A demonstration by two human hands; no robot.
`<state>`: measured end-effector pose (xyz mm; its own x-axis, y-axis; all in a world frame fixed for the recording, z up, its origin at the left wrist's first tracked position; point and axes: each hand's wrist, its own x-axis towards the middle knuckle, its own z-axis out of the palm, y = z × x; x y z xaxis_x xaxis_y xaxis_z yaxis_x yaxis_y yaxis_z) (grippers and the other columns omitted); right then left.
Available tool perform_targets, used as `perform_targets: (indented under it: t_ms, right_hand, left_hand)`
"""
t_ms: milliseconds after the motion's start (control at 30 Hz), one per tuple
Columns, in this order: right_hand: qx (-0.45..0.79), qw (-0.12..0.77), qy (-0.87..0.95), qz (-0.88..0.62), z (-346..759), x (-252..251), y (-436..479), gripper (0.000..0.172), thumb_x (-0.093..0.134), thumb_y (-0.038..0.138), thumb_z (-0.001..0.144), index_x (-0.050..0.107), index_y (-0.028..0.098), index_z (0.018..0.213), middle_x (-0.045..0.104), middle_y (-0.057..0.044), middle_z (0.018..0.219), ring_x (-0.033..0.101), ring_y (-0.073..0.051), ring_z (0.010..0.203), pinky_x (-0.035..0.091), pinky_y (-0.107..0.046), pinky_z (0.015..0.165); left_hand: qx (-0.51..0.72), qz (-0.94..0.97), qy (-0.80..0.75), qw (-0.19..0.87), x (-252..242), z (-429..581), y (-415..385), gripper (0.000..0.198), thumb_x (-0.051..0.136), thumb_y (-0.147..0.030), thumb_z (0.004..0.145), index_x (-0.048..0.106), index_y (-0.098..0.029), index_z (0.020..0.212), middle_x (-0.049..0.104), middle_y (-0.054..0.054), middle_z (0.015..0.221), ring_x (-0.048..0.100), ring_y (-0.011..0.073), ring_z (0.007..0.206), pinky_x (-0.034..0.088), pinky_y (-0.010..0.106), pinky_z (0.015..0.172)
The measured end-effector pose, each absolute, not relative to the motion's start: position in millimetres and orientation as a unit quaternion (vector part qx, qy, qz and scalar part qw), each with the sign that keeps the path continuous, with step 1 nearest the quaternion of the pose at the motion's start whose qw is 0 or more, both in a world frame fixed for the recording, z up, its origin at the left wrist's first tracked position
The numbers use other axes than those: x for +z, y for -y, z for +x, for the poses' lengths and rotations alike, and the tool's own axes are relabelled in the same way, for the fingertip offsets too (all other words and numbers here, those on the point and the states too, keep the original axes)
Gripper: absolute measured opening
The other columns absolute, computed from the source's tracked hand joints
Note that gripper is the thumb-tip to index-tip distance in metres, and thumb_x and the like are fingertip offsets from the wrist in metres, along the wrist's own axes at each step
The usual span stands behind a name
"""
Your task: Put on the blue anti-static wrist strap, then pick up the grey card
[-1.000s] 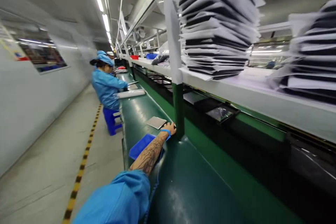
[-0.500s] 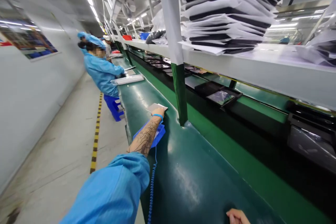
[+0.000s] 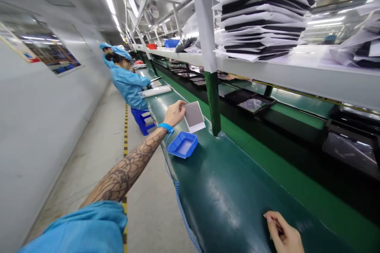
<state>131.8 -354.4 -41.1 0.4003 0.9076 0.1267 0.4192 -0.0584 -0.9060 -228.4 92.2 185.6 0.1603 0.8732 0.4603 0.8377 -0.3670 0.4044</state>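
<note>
My left hand (image 3: 175,113), with a blue strap at its wrist, grips the left edge of a square card (image 3: 194,115), grey with a white border along the bottom. The card is tilted up above the green bench (image 3: 219,189). Just below it sits a blue plastic bin (image 3: 183,144), with nothing seen inside. At the lower right, my right hand (image 3: 282,231) is over the bench with its fingers curled and thumb near the fingertips. Whether anything small is between them cannot be made out.
A post (image 3: 212,102) rises beside the card. Stacked dark sheets in white wrap (image 3: 264,19) fill the shelf (image 3: 285,67). Black trays (image 3: 252,102) line the channel beyond the bench. Coworkers in blue (image 3: 127,83) sit farther along. A coiled cord (image 3: 185,217) hangs at the bench edge.
My left hand has lifted the card and tilted it up, uncovering the blue bin. My right hand has come further into view from the bottom edge.
</note>
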Motion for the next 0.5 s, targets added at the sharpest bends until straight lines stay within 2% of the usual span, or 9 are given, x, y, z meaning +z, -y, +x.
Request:
perform_targets:
  t_ms: [100,167,233,267,300,367,433,500]
  right_hand:
    - [0.263,0.475,0.490,-0.682,133,-44,351,0.053,0.067,0.073,0.093,0.081,0.021,0.096,0.066,-0.004,0.066,0.063,-0.019,0.056,0.055,-0.025,0.054]
    - [0.293,0.501,0.464,-0.669,127,-35,347,0.054,0.065,0.071,0.096,0.080,0.020,0.104,0.068,-0.006,0.073,0.067,-0.021,0.062,0.056,-0.027,0.055]
    - [0.315,0.546,0.433,-0.644,118,-13,342,0.052,0.065,0.068,0.099,0.078,0.020,0.114,0.074,-0.010,0.091,0.073,-0.024,0.079,0.060,-0.029,0.062]
    - [0.312,0.567,0.427,-0.631,114,2,338,0.050,0.067,0.066,0.099,0.077,0.021,0.119,0.076,-0.013,0.106,0.075,-0.026,0.092,0.063,-0.032,0.071]
    - [0.307,0.584,0.432,-0.615,111,18,335,0.048,0.068,0.063,0.100,0.074,0.023,0.128,0.074,-0.014,0.124,0.074,-0.028,0.111,0.065,-0.036,0.086]
    - [0.277,0.626,0.436,-0.584,109,51,330,0.053,0.069,0.057,0.102,0.063,0.028,0.147,0.065,-0.013,0.146,0.065,-0.028,0.134,0.058,-0.043,0.108]
    - [0.249,0.665,0.434,-0.555,113,80,329,0.064,0.072,0.054,0.101,0.051,0.032,0.158,0.057,-0.011,0.158,0.056,-0.028,0.145,0.051,-0.046,0.119]
    - [0.235,0.695,0.413,-0.539,122,100,334,0.067,0.077,0.053,0.099,0.051,0.032,0.157,0.058,-0.010,0.158,0.058,-0.028,0.143,0.050,-0.045,0.119]
  left_hand:
    - [0.356,0.784,-0.503,0.068,198,-219,-43,0.035,0.048,-0.023,0.097,0.072,-0.015,0.121,0.078,0.010,0.112,0.071,0.0233,0.098,0.055,0.033,0.089]
    - [0.370,0.802,-0.455,0.110,198,-200,-5,0.035,0.048,-0.030,0.101,0.072,-0.016,0.123,0.078,0.009,0.114,0.071,0.0225,0.100,0.056,0.031,0.082]
    - [0.400,0.810,-0.390,0.179,193,-171,39,0.036,0.050,-0.038,0.106,0.072,-0.017,0.125,0.078,0.009,0.117,0.071,0.0220,0.099,0.057,0.031,0.079]
    - [0.417,0.808,-0.354,0.220,189,-154,62,0.035,0.053,-0.041,0.106,0.072,-0.017,0.124,0.078,0.010,0.118,0.071,0.0218,0.098,0.057,0.031,0.080]
    - [0.427,0.807,-0.323,0.248,185,-135,85,0.034,0.055,-0.042,0.107,0.073,-0.019,0.123,0.077,0.009,0.119,0.071,0.0215,0.099,0.056,0.032,0.083]
    - [0.427,0.808,-0.272,0.301,178,-99,129,0.030,0.059,-0.041,0.108,0.075,-0.021,0.123,0.077,0.008,0.120,0.071,0.0207,0.100,0.056,0.032,0.086]
    - [0.418,0.796,-0.234,0.370,173,-65,163,0.029,0.061,-0.042,0.108,0.075,-0.022,0.123,0.076,0.007,0.115,0.071,0.0197,0.096,0.056,0.031,0.082]
    - [0.402,0.777,-0.200,0.442,169,-34,185,0.030,0.063,-0.044,0.107,0.074,-0.022,0.123,0.075,0.007,0.110,0.070,0.0184,0.090,0.056,0.028,0.075]
